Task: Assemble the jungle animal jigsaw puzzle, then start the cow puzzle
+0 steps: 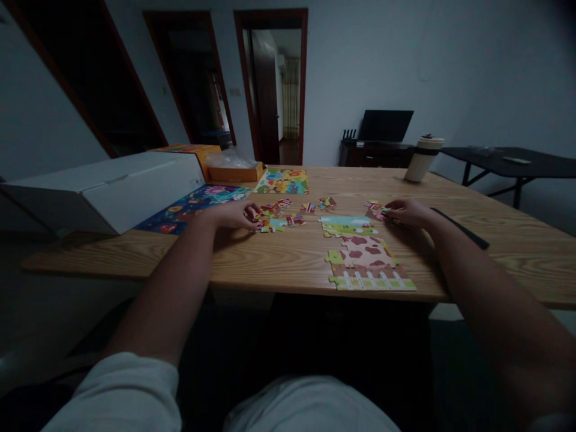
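My left hand [238, 215] is at the left end of a loose pile of puzzle pieces [274, 224], its thumb and fingers curled around a small colourful piece. On the other side, my right hand [408, 212] pinches the edge of a pinkish puzzle piece [376, 212]; part of the grip is hidden by the fingers. Between the hands lies a partly joined jigsaw [366, 252] with brown-spotted pink, a white fence and green grass. A joined strip of sky and meadow [348, 226] lies at its far side. More loose pieces [327, 204] are scattered beyond it.
On the wooden table [270, 264], a white box [144, 189] stands at left beside a dark blue picture sheet [193, 207]. Behind are an orange box [236, 173] with clear plastic and a yellow picture [283, 180]. A cream tumbler [422, 161] and dark flat object [463, 229] are at right.
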Tool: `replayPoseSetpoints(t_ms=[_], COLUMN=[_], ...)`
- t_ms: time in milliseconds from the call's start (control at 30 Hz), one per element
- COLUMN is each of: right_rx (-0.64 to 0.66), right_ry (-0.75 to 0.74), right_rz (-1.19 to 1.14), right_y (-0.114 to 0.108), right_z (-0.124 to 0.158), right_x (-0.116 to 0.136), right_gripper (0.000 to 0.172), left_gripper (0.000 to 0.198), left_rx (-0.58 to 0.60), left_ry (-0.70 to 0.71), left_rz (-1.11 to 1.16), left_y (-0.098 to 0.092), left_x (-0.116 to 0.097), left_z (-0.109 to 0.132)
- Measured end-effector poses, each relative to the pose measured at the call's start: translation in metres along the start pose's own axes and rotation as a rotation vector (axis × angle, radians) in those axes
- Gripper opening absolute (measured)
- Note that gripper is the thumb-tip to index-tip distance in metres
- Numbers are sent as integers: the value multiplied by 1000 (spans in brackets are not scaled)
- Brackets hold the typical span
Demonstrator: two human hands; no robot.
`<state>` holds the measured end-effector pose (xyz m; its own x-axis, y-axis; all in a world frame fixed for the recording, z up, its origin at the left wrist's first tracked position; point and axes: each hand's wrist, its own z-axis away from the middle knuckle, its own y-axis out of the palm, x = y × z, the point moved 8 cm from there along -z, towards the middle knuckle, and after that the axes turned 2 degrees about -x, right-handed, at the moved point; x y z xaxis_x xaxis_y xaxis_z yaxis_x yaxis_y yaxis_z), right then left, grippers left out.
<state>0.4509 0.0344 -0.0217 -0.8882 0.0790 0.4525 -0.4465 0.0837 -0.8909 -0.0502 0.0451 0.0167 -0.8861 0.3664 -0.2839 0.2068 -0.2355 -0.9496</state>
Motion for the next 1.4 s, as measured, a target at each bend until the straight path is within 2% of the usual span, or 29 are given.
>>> replayPoseSetpoints(t_ms=[133, 200, 400, 700, 967, 1133, 1333, 1400], right_rx=[14, 18, 2, 8, 27, 12, -7, 6], right_ry=[20, 15, 36, 13, 47, 25, -26, -54], right_rz=[-7, -13, -30, -29, -30, -14, 76, 77], right_y=[1, 2, 2, 1, 1, 1, 3, 5], right_z=[2, 2, 1, 2, 6, 2, -2, -2], right_x=[1, 2, -1, 2, 4, 3, 1, 2], right_gripper=[39, 39, 39, 36, 39, 38, 52, 52], left_gripper=[62, 58, 55, 57, 56, 59, 54, 54], left_rx=[-138, -176, -105, -222, -154, -133, -143, -140], left_ry=[-88, -111, -104, -20, -68, -45, -37, -34], left_rz=[39, 27, 60, 47, 15, -17, 16, 20], left_y=[-8, -7, 13, 7, 10, 10, 10, 10], left_x=[23, 26, 7, -6, -17, -24, -28, -30], left_z=[-12, -18, -27, -25, -18, -15, -11, -10])
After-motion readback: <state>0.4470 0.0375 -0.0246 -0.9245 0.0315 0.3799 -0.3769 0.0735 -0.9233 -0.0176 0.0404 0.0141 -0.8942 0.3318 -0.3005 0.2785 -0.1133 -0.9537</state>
